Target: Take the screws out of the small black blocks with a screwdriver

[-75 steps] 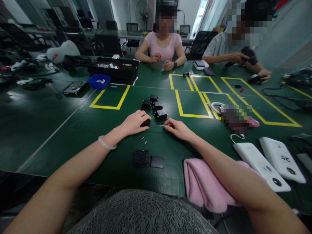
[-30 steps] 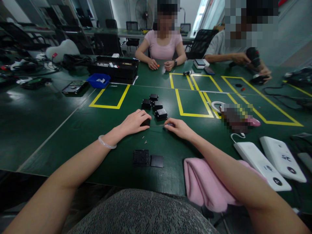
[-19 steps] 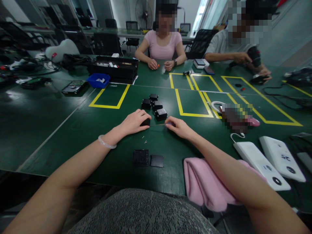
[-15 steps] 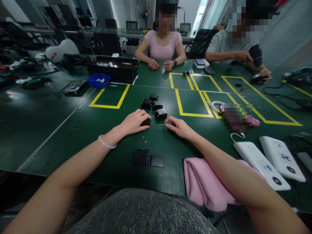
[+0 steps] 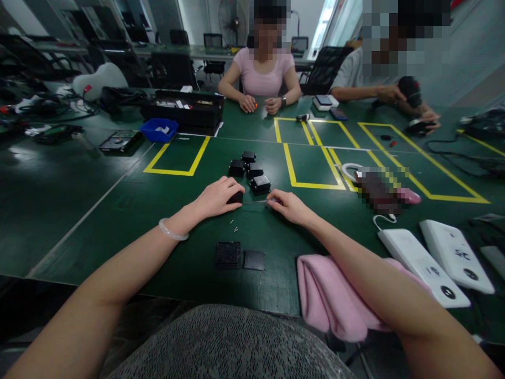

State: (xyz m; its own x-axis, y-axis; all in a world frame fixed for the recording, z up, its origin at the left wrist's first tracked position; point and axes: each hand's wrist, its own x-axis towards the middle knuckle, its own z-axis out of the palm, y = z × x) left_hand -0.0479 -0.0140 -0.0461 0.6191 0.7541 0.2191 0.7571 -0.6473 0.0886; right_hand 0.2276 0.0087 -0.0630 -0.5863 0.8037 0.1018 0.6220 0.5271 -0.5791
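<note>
Hold unchanged: left hand (image 5: 215, 197) clamping black case (image 5: 235, 198), right hand (image 5: 290, 205) pinching screwdriver (image 5: 261, 201). Long axis crosswise, tip pointing left toward case.

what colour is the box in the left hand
The box is black; it shows in the head view, partly covered by the left hand.

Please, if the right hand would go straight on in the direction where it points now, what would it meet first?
Most likely the black box held by the left hand: the thin tool in the right hand points towards it. Whether the tip already touches the box, I cannot tell.
</note>
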